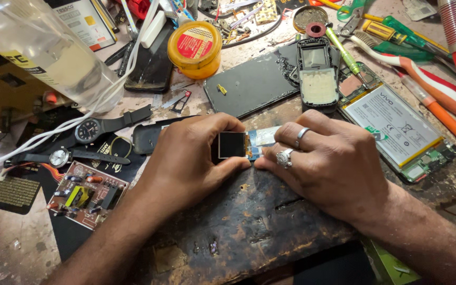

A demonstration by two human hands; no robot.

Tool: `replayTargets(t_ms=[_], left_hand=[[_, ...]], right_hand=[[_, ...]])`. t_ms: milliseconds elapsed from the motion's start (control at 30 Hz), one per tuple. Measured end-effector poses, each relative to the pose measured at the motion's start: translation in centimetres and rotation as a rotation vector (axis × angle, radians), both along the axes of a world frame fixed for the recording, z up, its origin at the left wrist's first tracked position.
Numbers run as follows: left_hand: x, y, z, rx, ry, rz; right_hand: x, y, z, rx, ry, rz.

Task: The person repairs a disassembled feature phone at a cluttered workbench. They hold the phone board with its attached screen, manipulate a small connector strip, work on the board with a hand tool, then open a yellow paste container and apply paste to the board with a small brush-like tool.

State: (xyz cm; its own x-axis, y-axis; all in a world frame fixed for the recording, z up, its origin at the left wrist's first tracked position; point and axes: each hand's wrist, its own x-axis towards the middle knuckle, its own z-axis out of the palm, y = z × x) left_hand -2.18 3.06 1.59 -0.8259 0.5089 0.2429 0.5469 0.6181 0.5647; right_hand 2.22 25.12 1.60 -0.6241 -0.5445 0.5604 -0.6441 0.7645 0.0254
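Observation:
Both hands rest on a worn dark wooden block (249, 216) at the centre of the bench. My left hand (191, 158) pinches a small square display (232, 145) with a dark screen between thumb and fingers. My right hand (328, 163), wearing two silver rings, holds the blue circuit board (255, 146) and silvery strip attached to the display's right side. The two hands nearly touch around this small part.
Behind the hands lie a black phone panel (252, 84), an open keypad phone shell (317, 74), an opened smartphone with battery (397, 124), a yellow tub (195, 48), screwdrivers and a toothbrush (423, 79). Two wristwatches (88, 131) and a brown circuit board (85, 192) sit left.

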Motion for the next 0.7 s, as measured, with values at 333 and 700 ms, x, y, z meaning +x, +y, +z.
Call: replayTargets(t_ms=[333,700], left_hand=[[-0.07,0.06,0.04,-0.024,0.019,0.005],[-0.12,-0.07,0.27,-0.019,0.001,-0.003]], right_hand=[[0.11,-0.24,0.08,-0.013,0.033,-0.047],[0.14,-0.11,0.27,-0.044,0.004,0.007]])
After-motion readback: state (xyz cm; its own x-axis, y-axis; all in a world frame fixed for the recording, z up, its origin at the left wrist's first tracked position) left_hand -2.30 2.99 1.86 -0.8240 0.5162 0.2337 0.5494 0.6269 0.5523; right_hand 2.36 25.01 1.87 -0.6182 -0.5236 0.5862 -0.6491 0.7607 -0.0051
